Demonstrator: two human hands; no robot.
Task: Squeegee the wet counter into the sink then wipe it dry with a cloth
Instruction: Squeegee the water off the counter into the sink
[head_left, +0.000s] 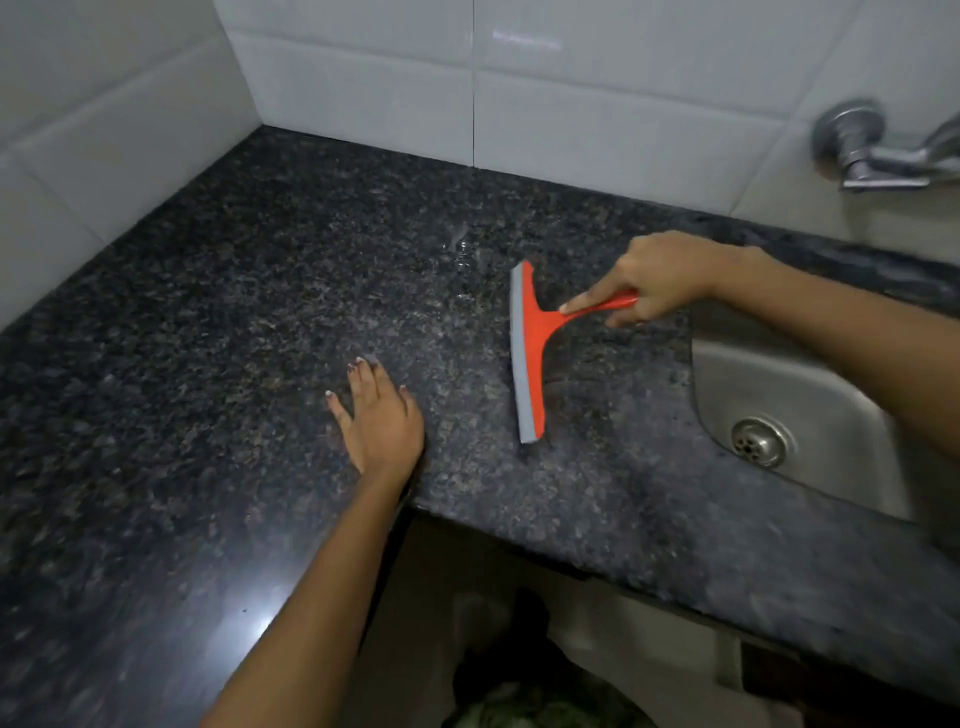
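The squeegee step looks to be in hand: the right hand (660, 275) curls its fingers around the orange squeegee (527, 353) handle, blade on the wet desk (234, 291) beyond the fingertips. The left hand (379, 421) rests flat, fingers spread. Next, probably drag the blade toward the sink (810, 395) behind the gripping fingers; no cloth shows.

1. Two bare forearms reach into view, with no sleeves, watches or bands showing on either.
2. The left hand (382, 421) has slim fingers with nails grown a little past the tips; the nails carry a pale, whitish polish that looks patchy or chipped.
3. The right hand (657, 278) wears no rings that can be made out; one fingernail shows, pale at its tip.
4. Low in the view, dark clothing with a greenish patterned part appears, too blurred to tell more.
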